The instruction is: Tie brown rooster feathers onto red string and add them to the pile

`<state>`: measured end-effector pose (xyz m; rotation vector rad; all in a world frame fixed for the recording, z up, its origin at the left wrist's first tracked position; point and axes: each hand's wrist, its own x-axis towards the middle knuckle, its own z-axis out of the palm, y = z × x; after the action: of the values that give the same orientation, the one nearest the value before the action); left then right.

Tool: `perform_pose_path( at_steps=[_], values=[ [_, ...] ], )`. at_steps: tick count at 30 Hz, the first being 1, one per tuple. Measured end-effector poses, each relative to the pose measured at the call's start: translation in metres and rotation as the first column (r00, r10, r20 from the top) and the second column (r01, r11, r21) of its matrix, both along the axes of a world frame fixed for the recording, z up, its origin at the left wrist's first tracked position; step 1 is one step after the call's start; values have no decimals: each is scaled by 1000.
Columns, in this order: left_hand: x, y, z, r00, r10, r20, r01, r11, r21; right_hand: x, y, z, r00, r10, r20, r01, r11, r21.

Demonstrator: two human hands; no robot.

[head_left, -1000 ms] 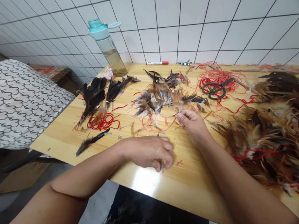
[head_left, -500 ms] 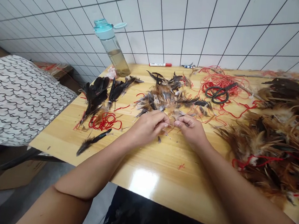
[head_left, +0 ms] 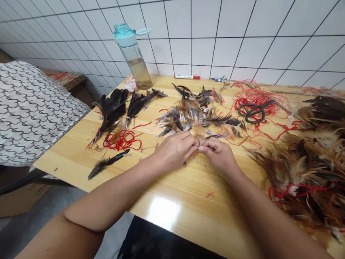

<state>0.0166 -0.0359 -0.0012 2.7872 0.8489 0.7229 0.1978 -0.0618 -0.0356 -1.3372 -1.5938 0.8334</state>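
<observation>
1. At the middle of a wooden table (head_left: pixel 112 180), a small tan feather tuft (head_left: pixel 201 137) stands at the fingertips, just in front of a loose feather pile (head_left: pixel 189 113).
2. Working at this pinch well likely means keeping the tuft's base snug, moving the fingertips in small turns and pulling gently, so no strands slip out.
3. Keeping the tuft apart from the pile behind would probably stop stray feathers catching.
4. The left hand (head_left: pixel 176 149) reaches in palm down, wrist low, thumb and fingers pressed closed; what they grip is too small to make out.
5. The right hand (head_left: pixel 219 152) faces it, fingers curled, thumb against the forefinger, with no visible gap; it appears to pinch the tuft's base.
6. Both forearms slant inward above the table, and the fingertips nearly meet.
</observation>
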Motion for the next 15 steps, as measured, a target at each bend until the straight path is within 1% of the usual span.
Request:
perform_pose_path(
  at_steps=[3,5,7,10,11,12,13,15],
  values=[
    [1,0,-3,1000,-6,18,6,1000,-18,0,0,-1,1000,8,24,-8,1000,4],
    [1,1,-2,999,-12,49,13,1000,-27,-1,0,-1,1000,1,20,-1,1000,4],
    [0,2,4,993,14,113,-14,1000,3,-1,0,-1,1000,-9,-8,8,1000,-4],
    [-7,7,18,975,76,208,-89,995,53,1,0,1,994,-51,-98,46,998,-47],
    [-9,9,22,976,66,209,-76,996,42,1,-1,2,987,-69,-144,59,996,-73],
    [-12,11,27,981,33,194,-36,999,12,2,-1,4,977,-87,-194,68,992,-103],
    [-14,12,30,986,-18,167,23,999,-31,3,-2,6,964,-102,-245,70,988,-136],
    [-17,13,33,985,-136,107,150,980,-130,4,-2,8,937,-124,-325,63,980,-191]
  ],
)
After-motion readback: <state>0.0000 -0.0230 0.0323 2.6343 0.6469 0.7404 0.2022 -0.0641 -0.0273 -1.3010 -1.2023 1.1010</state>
